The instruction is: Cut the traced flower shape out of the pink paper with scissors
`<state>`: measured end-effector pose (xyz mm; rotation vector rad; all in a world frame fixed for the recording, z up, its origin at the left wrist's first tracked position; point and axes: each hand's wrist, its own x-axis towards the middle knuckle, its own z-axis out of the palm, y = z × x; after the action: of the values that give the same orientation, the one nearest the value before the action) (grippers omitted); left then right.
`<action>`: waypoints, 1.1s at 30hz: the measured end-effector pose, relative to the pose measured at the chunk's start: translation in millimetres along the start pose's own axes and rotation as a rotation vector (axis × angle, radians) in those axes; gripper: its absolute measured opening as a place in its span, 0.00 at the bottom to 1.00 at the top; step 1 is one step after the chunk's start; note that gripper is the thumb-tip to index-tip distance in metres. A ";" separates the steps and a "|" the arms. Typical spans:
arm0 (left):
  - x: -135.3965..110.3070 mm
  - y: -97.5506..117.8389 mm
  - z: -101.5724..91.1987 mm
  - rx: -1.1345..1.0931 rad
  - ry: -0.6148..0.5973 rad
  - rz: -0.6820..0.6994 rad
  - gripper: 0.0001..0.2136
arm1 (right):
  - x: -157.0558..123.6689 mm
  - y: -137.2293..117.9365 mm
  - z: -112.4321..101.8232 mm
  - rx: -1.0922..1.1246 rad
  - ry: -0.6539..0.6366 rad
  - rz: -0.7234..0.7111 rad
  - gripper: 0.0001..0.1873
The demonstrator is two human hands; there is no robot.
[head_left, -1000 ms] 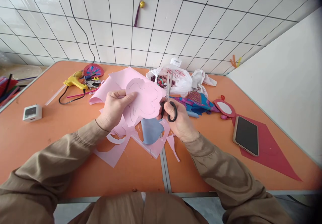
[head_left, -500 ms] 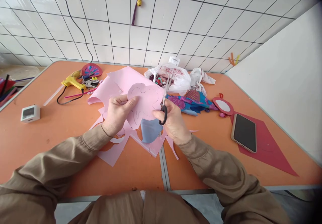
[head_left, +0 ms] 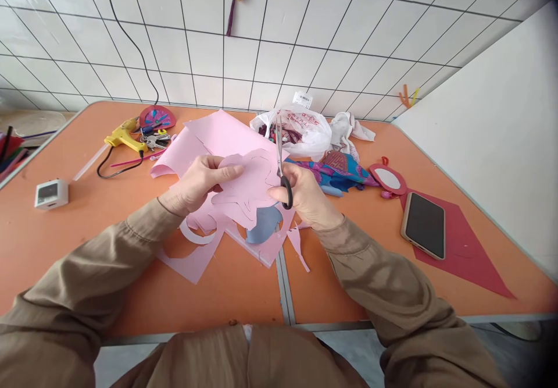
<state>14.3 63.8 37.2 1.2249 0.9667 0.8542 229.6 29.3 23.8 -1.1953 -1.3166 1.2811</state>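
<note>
My left hand [head_left: 195,183] pinches a pink paper cut-out [head_left: 250,187] with pencil lines on it, held above the orange table [head_left: 65,231]. My right hand [head_left: 307,196] grips black-handled scissors [head_left: 281,161], blades pointing away from me along the cut-out's right edge. Beneath lie more pink paper sheets [head_left: 213,138], pink offcuts [head_left: 192,257] and a blue-grey piece [head_left: 261,228].
A yellow glue gun [head_left: 120,136], keys [head_left: 153,139] and a round fan [head_left: 157,116] lie at the back left, a small white device [head_left: 51,193] at the left. A plastic bag [head_left: 300,132], patterned cloth [head_left: 337,170], hand mirror [head_left: 387,178] and phone [head_left: 425,225] on red paper [head_left: 471,257] lie right.
The scissors swung from tilted right to nearly upright at the cut-out's edge. The left hand turned the pink cut-out and lowered it slightly.
</note>
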 end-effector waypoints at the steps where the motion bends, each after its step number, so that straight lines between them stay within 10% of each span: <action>1: 0.9 4.0 -2.8 0.032 -0.042 -0.017 0.15 | 0.2 -0.3 -1.1 -0.014 -0.025 0.004 0.13; 14: -7.0 22.0 -6.3 0.574 -0.280 0.042 0.23 | -5.5 -1.7 0.6 -0.166 -0.235 -0.130 0.13; 22: -0.8 14.4 -7.3 0.247 -0.096 -0.005 0.12 | 0.0 1.6 -2.9 0.059 0.087 -0.156 0.18; 33: 5.7 -1.4 -2.2 -0.119 0.155 0.147 0.11 | 3.1 6.8 -2.8 0.124 0.141 -0.143 0.17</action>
<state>14.4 69.6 34.9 1.1508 0.9433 1.1210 232.3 32.7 17.1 -1.0653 -1.1806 1.1381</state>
